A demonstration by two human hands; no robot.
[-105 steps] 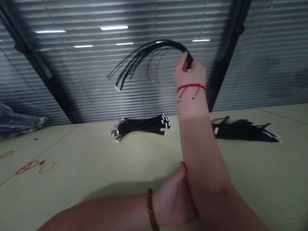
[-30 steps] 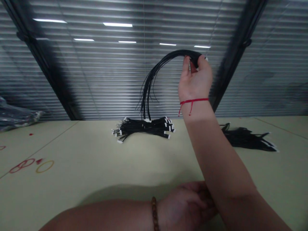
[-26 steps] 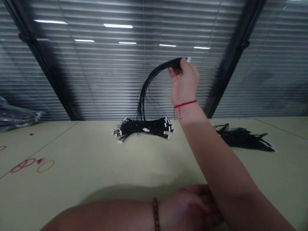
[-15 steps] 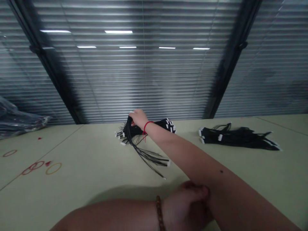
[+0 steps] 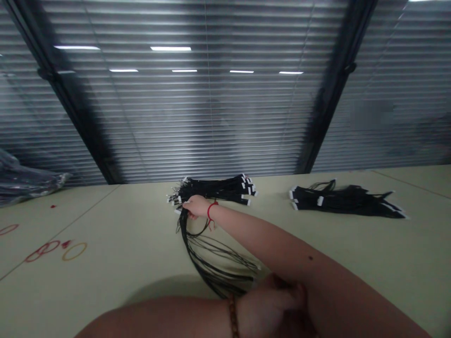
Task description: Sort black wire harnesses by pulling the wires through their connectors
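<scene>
My right hand [image 5: 197,206], with a red string at the wrist, is closed around one end of a bundle of black cables [image 5: 197,256]. The loose strands hang in a curve toward me and pass behind my left forearm. Just behind this hand, a pile of black cables [image 5: 221,187] with white connectors lies along the table's far edge. My left hand [image 5: 275,305], wearing a beaded bracelet, is low in front, close to my right forearm. Its fingers look curled; what they hold, if anything, is hidden in shadow.
Another pile of black cables [image 5: 348,202] lies to the right on the pale table [image 5: 116,234]. Red rubber bands [image 5: 42,251] and a yellow one [image 5: 74,251] are at left, near a clear plastic bag [image 5: 31,180]. Window blinds [image 5: 211,117] rise behind the table.
My right hand has drawn the cable bundle off the far pile, toward me and slightly left. More of that pile shows now. My left hand has hardly moved.
</scene>
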